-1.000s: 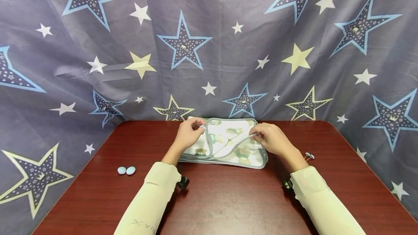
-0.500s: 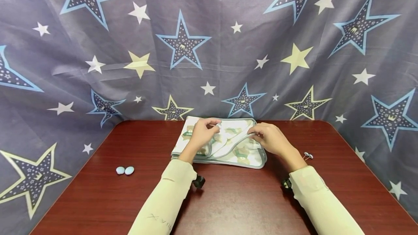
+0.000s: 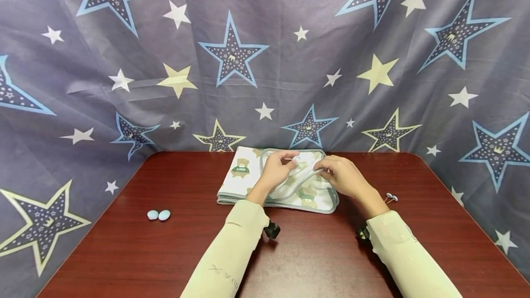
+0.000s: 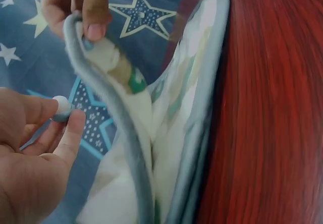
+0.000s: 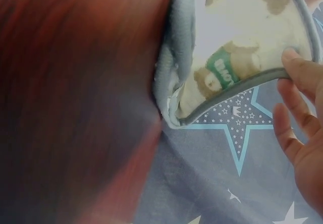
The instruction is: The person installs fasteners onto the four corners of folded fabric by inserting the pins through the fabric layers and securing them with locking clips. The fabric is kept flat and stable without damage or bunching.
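Note:
A folded bear-print blanket (image 3: 238,180) with grey-blue edging lies at the back of the table. My right hand (image 3: 342,176) pinches its raised corner (image 5: 237,65) between thumb and fingers. In the left wrist view, a small bluish spot shows beside that thumb, mostly hidden. My left hand (image 3: 274,171) is over the blanket's middle, left of the right hand. Thumb and fingertip pinch a small round white-and-blue cap (image 4: 61,109), apart from the raised blanket edge (image 4: 108,90).
Two pale blue oval caps (image 3: 159,215) lie on the left of the brown table (image 3: 314,252). Two thin pins with round heads (image 3: 391,197) lie at the right. A star-printed curtain (image 3: 265,82) hangs close behind the table's back edge.
My left hand has moved right across the blanket toward the right hand, uncovering the blanket's left part. The right hand stays at the raised corner.

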### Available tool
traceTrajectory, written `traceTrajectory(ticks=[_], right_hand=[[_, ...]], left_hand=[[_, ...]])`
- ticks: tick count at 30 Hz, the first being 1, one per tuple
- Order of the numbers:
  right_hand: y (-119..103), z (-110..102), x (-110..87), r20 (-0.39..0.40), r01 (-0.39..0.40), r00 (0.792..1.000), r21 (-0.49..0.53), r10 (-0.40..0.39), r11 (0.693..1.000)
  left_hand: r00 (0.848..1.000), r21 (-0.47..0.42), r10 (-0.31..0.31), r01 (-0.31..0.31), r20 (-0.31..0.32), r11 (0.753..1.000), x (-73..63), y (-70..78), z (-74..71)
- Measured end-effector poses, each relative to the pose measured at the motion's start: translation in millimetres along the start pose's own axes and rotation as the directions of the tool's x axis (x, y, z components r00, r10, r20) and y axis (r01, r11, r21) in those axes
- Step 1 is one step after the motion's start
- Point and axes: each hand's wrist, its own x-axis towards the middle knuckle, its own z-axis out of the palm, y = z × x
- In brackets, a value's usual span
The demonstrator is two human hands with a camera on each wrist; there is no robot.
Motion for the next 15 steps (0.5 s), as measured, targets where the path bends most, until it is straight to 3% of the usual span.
traceTrajectory(ticks=[7, 15], right_hand=[[-0.1, 1.0, 0.3, 0.007, 0.002, 1.000, -0.013, -0.001, 1.000], [-0.4, 1.3, -0.8, 0.019, 0.013, 1.000, 0.000, -0.013, 1.000]], left_hand=[[1.000, -0.025, 0.028, -0.027, 0.003, 0.999, 1.8, 3.8, 16.6], [1.000, -0.045, 0.023, -0.022, 0.018, 0.999, -0.3, 6.6, 25.9]])
